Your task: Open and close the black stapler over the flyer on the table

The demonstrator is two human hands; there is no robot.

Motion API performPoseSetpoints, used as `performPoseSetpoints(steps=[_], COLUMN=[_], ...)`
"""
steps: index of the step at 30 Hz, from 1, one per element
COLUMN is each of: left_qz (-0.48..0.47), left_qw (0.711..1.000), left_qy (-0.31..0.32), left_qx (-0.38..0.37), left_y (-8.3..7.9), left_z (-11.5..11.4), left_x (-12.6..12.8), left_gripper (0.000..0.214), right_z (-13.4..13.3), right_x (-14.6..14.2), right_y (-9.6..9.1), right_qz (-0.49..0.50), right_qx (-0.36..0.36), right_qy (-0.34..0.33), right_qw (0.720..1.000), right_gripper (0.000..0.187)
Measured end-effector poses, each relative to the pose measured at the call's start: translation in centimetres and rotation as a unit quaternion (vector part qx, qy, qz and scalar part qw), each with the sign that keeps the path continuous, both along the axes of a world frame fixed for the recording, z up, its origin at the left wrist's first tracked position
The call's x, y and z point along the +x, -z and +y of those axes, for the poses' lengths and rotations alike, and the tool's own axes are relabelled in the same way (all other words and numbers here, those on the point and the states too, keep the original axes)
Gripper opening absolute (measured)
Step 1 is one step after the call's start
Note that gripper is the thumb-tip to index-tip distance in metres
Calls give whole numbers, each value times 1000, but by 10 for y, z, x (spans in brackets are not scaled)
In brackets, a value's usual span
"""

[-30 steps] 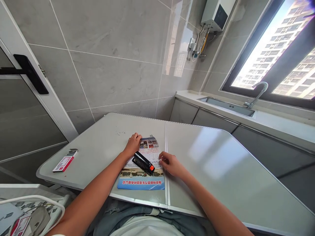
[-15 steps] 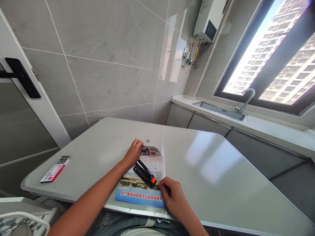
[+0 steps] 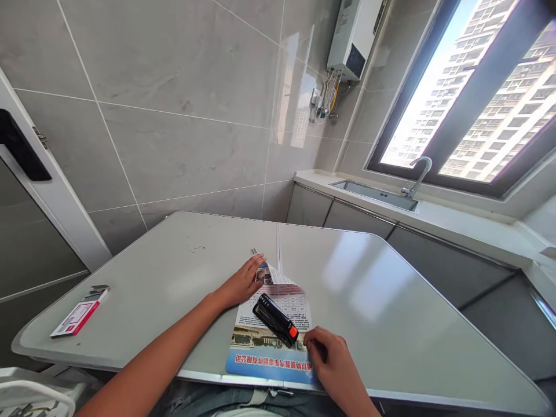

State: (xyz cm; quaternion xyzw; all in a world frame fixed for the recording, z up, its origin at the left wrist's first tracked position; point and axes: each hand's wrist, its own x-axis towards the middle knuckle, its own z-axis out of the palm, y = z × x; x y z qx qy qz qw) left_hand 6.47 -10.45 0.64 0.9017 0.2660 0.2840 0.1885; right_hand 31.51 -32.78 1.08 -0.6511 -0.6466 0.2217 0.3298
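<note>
A printed leaflet (image 3: 269,353) with a blue lower band lies near the table's front edge, its far part lifted and curled over. My left hand (image 3: 245,282) is at its far left corner, fingers stretched over the edge and thumb below, with the paper between them. Near the right edge, my right hand (image 3: 333,354) is closed in a pinch at the paper; its fingertips are partly hidden. A black stapler (image 3: 273,318) with an orange end rests slantwise on the leaflet between both hands, touched by neither.
The pale folding table (image 3: 391,324) has a centre seam. At left lies a red-and-white box (image 3: 80,313) with grey strips at its top. Tiny loose staples (image 3: 197,249) and a short staple strip (image 3: 254,251) lie farther back. A sink counter (image 3: 452,220) runs along the right.
My left hand has shifted right and its fingers have straightened as the leaflet's far edge curled over more. The view has turned slightly. My right hand keeps its place by the paper's edge.
</note>
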Motion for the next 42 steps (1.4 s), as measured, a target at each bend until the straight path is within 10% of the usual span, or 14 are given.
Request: performPoseSetpoints(steps=[9, 14, 19, 24, 32, 42], left_qz=[60, 60, 32, 32, 34, -10], left_qw=[995, 995, 997, 997, 997, 991], left_qy=[79, 77, 62, 56, 49, 77], left_qx=[-16, -25, -24, -40, -53, -105], left_y=[-9, -5, -1, 1, 4, -19], left_z=[-9, -7, -6, -4, 0, -15], left_x=[-9, -10, -6, -7, -6, -5], left_gripper=[27, 29, 25, 27, 32, 32], right_z=[2, 13, 29, 52, 109, 98], right_x=[9, 4, -16, -20, 3, 21], right_y=[3, -9, -28, -41, -38, -37], right_qz=[-31, -41, -36, -99, -100, -13], right_qx=[-16, 104, 68, 3, 35, 174], right_qy=[51, 112, -14, -68, -110, -90], right_qw=[998, 987, 997, 993, 988, 981], right_gripper=[26, 27, 38, 7, 16, 33])
